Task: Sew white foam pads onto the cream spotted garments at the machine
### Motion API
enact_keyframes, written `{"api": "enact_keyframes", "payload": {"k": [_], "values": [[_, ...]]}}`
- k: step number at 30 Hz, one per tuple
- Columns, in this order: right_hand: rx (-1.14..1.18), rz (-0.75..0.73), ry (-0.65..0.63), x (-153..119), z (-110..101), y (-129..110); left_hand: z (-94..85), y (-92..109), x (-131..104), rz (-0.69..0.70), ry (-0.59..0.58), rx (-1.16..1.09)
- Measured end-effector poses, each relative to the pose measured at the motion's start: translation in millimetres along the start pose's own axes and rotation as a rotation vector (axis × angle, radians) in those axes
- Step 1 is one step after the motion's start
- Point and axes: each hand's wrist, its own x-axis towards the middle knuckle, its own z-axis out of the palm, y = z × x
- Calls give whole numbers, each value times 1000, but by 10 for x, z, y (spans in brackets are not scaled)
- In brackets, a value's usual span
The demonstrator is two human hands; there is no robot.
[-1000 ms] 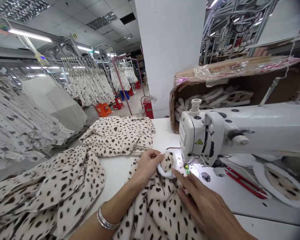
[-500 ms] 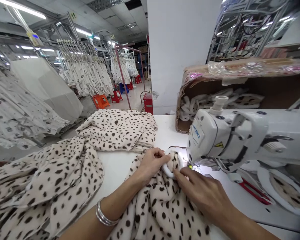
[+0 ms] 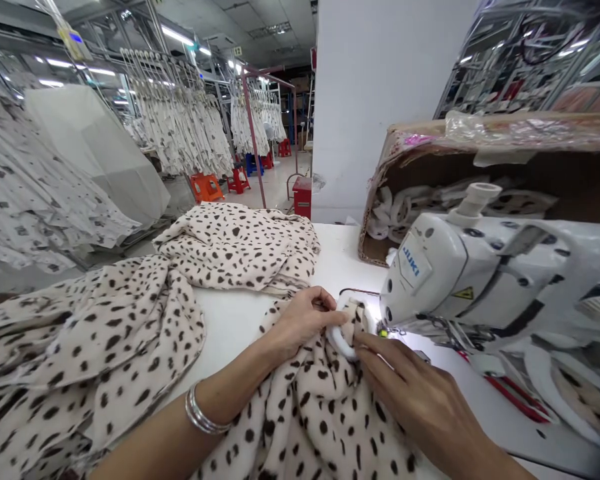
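Bunched spotted cream fabric (image 3: 325,407) lies before me, with a white-edged oval fabric patch (image 3: 343,341) at its far end. My left hand (image 3: 305,320) pinches the left side of the patch between thumb and fingers. On the near right side, my right hand (image 3: 410,377) grips the patch edge with thumb and fingertips; part of the thumb is hidden. Just beyond the hands stands a white sewing machine (image 3: 440,273), its lit needle area beside the patch. The needle itself is too small to make out.
Spotted fabric piles (image 3: 240,247) lie at the back and left of the white table (image 3: 217,327). A cardboard box (image 3: 373,200) holding white-edged pieces stands behind the machine. Red-handled snips (image 3: 517,400) and another white-edged patch (image 3: 580,393) lie at right. Garments hang on racks (image 3: 180,127) beyond.
The view has turned slightly, so the machine looks larger and more tilted. Both hands keep their hold on the patch, with hardly any movement.
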Motion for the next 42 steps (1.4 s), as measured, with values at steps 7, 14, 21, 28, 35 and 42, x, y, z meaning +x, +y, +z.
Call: {"api": "enact_keyframes", "payload": {"k": [7,14,21,28,35,42], "values": [[48,-66,18,8,-54,24,-22,27,4,-17,-64,-36],[50,-82,66,19,-47,-44,2,27,-7,-16,-42,-25],[28,-88,48,11,32,-56,28,68,-26,2,-42,-45],[-41,-138,-3,24,72,-27,74,74,-29,7,-16,17],[-70,-71,60,9,213,-107,275,70,66,-38,115,267],[-67,-65,156,26,261,-106,316,95,29,14,131,318]]}}
